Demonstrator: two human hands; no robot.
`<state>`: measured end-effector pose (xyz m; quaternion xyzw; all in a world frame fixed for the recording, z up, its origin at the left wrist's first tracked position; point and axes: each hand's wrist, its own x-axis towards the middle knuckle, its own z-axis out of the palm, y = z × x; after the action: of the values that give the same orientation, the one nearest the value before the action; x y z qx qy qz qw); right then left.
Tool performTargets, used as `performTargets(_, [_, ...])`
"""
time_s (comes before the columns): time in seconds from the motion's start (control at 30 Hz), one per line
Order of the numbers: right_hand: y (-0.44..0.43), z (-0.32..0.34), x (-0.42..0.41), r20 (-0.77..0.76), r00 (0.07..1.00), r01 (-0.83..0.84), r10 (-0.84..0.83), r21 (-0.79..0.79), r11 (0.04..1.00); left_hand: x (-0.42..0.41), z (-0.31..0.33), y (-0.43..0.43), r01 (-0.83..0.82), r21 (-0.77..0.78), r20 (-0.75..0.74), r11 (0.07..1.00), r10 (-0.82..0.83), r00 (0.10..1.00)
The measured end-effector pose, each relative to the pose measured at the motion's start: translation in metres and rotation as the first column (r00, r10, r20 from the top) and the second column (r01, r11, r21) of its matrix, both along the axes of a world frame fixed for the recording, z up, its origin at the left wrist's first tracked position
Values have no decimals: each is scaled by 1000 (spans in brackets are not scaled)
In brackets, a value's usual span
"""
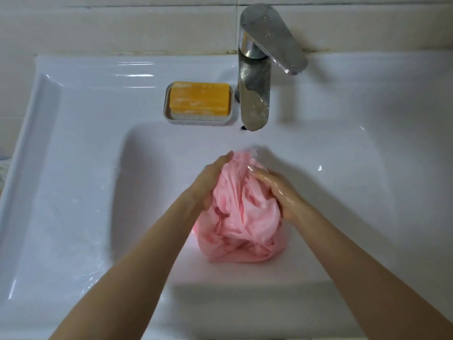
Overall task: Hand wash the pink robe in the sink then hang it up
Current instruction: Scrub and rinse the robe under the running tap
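The pink robe (241, 217) is bunched into a wet lump in the middle of the white sink (73, 192). My left hand (210, 182) grips its left side, fingers curled into the cloth. On the robe's right side my right hand (279, 192), wet and shiny, holds the fabric with fingers pointing up and away from me. The top of the bundle sits just below the spout of the chrome tap (257, 69). Whether water is running, I cannot tell.
An orange bar of soap (199, 99) lies in a grey soap dish (171, 117) on the sink ledge, left of the tap. Tiled wall (122, 23) rises behind the sink. Some cloth shows at the far left edge (3, 168).
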<state>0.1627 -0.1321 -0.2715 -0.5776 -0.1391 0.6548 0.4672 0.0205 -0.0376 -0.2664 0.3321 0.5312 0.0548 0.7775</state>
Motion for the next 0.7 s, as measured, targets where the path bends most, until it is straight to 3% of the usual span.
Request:
performTargets(0.03, [-6,9,-1,32,999,1,-2,42,999,-3,10,-3,-13,10,34,1000,12,999])
performTargets(0.13, [-29,28,-10,370,927,0,-61,163,987,-19,32,-22,-3,105,67,994,-5,998])
performTargets(0.2, [-47,29,-17,503,864,-49,-26,135,990,-34,33,-41,87,197,-40,977,-80,996])
performTargets(0.23, [-54,26,-21,585,809,-127,56,81,989,-40,29,-52,196,287,-171,938,-151,974])
performTargets(0.27, [-60,23,-25,720,678,-223,150,7,975,-46,19,-60,396,429,-397,812,-225,890])
performTargets(0.3, [-64,15,-27,865,453,-319,216,-68,945,-54,6,-64,622,520,-650,586,-201,733])
performTargets(0.33, [-67,5,-27,954,200,-390,223,-131,911,-59,-8,-67,777,501,-793,380,-158,588])
performTargets(0.37, [-68,-5,-27,976,22,-432,217,-187,882,-62,-19,-66,857,440,-862,269,-142,487])
performTargets(0.4, [-66,-14,-27,964,-59,-452,259,-257,854,-62,-28,-63,883,410,-882,228,-150,448])
performTargets(0.43, [-63,-24,-27,949,-101,-458,300,-312,832,-62,-37,-60,889,410,-882,205,-161,444])
performTargets(0.5, [-58,-40,-29,934,-85,-491,348,-343,801,-57,-44,-58,891,410,-866,193,-224,447])
performTargets(0.6, [-55,-51,-40,951,-62,-537,303,-287,793,-49,-48,-68,865,487,-835,118,-225,501])
performTargets(0.7, [-48,-60,-47,970,-84,-521,230,-239,820,-40,-53,-71,870,487,-859,73,-137,492])
